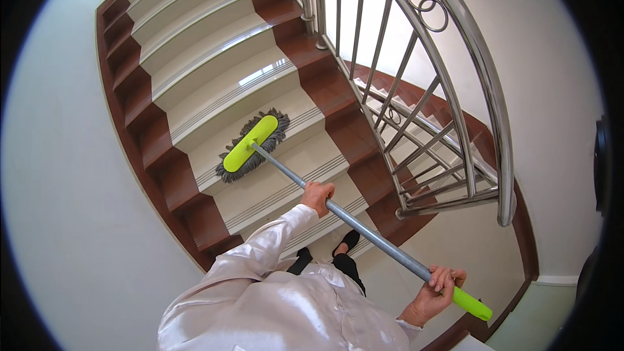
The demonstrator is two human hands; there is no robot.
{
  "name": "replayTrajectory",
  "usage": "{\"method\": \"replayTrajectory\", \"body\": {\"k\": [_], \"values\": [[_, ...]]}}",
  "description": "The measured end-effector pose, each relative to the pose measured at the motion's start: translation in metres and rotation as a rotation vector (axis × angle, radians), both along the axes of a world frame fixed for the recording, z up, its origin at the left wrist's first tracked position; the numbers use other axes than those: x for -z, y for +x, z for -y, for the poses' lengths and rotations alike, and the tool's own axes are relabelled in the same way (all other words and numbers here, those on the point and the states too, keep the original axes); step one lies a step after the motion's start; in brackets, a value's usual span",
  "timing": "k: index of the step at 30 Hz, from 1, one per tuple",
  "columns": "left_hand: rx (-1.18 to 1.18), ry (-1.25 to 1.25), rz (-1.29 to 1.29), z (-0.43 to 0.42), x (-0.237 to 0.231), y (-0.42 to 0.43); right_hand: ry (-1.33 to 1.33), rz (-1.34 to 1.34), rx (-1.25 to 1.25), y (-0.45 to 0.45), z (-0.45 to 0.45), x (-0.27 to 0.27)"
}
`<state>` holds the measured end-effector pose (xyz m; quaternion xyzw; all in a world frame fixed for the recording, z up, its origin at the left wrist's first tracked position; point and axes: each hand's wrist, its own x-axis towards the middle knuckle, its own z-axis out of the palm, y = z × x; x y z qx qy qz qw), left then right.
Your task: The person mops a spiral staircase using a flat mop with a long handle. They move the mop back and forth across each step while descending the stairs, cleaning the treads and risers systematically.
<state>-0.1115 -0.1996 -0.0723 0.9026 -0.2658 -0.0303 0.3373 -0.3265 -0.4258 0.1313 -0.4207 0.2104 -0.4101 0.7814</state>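
Note:
A mop head [251, 144] with a lime-green plate and grey fringe lies tilted across a pale stair tread, its fringe reaching the tread's grooved edge. Its grey metal pole [375, 236] runs down to the right, past my body. My left hand [318, 198] is closed around the middle of the pole. Near the upper end, my right hand [436, 292] grips the pole just beside its lime-green handle grip [472, 303].
Pale stairs [214, 70] with red-brown borders rise ahead. A metal railing [438, 73] with ring ornaments curves along the right, another flight showing through it. A white wall [58, 156] stands at the left. My black shoes [350, 240] are on a lower step.

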Motion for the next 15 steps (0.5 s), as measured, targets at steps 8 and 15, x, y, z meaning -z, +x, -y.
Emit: {"method": "replayTrajectory", "body": {"k": [8,15], "values": [[0.192,-0.026,0.007,0.101,-0.004,0.038,-0.064,-0.006,0.161,-0.011,0.041,-0.001],[0.161,0.058,0.223,0.19,0.009,0.106,-0.122,-0.031,0.243,0.03,0.067,0.018]]}}
